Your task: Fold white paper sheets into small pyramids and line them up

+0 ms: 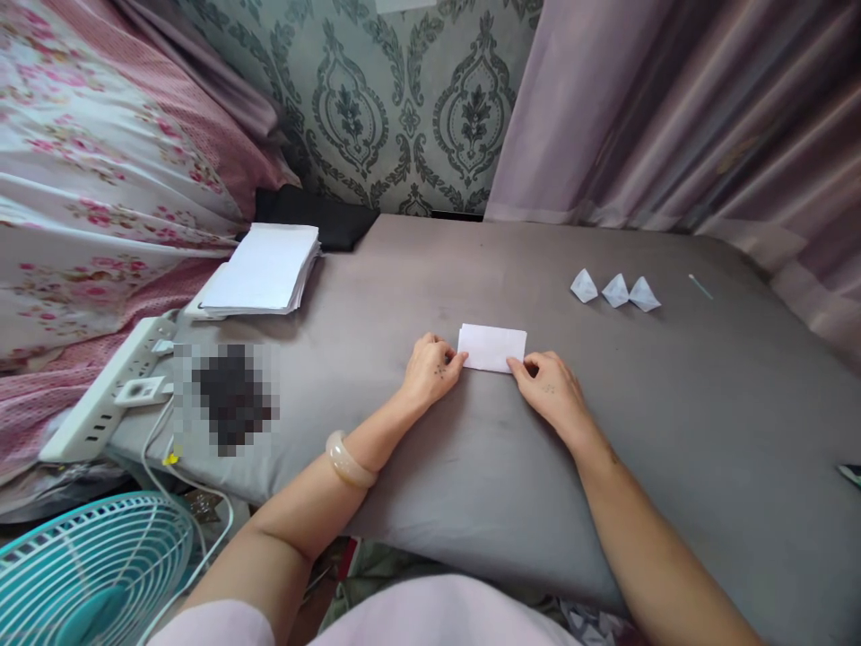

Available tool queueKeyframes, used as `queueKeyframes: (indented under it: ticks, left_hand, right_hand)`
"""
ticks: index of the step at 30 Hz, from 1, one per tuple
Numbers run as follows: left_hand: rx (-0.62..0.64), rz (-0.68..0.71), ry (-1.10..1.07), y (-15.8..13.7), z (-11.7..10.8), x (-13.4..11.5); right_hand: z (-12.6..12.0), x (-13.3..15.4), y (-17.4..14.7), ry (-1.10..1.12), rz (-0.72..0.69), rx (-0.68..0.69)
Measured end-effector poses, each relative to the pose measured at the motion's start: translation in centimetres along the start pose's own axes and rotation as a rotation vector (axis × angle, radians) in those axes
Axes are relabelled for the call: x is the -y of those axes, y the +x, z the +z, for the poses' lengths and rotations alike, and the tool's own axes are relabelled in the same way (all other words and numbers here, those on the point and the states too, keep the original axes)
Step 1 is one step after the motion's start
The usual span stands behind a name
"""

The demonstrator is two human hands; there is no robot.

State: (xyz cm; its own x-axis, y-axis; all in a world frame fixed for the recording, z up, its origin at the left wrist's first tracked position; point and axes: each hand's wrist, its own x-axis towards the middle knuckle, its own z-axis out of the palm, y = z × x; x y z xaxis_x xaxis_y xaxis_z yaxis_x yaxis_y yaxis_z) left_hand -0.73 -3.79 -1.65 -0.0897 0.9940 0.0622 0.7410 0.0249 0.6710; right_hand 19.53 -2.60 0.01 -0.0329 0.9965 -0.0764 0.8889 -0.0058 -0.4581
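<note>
A folded sheet of white paper (492, 347) is held between my two hands, just above or on the grey-covered surface; I cannot tell which. My left hand (434, 368) pinches its lower left corner, thumb on top and fingers curled behind. At the lower right corner my right hand (548, 386) grips it the same way. Farther back on the right stand three small folded paper shapes, one paper shape (584, 286) a little apart and the other two, a middle shape (615, 290) and a right shape (645, 294), side by side.
A stack of white paper (265, 266) lies at the back left, by a black cloth (316, 215). On the left edge rests a white power strip (111, 395) with cables. A teal fan (100, 574) stands at lower left. A thin stick (700, 285) lies far right.
</note>
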Motion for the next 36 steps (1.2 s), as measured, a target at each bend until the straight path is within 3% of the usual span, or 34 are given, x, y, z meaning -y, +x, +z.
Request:
queueKeyframes:
  ticks: [20, 27, 30, 33, 36]
  left_hand:
    - [0.067, -0.134, 0.062, 0.1, -0.3, -1.1]
    - [0.090, -0.106, 0.093, 0.0, -0.5, -0.9]
    - [0.080, -0.029, 0.169, -0.2, -0.5, -0.8]
    - [0.053, 0.179, 0.285, -0.2, -0.5, -0.7]
    - [0.124, 0.454, 0.349, 0.3, -0.3, -0.4]
  right_hand:
    - [0.4, 1.1, 0.2, -0.148, 0.060, -0.040]
    - [0.3, 1.1, 0.3, -0.157, 0.070, -0.017]
    - [0.2, 0.8, 0.2, -0.193, 0.070, -0.021]
    - [0.4, 0.5, 0.1, -0.212, 0.026, -0.086]
    - [1.0, 0.9, -0.2, -0.205, -0.220, -0.182]
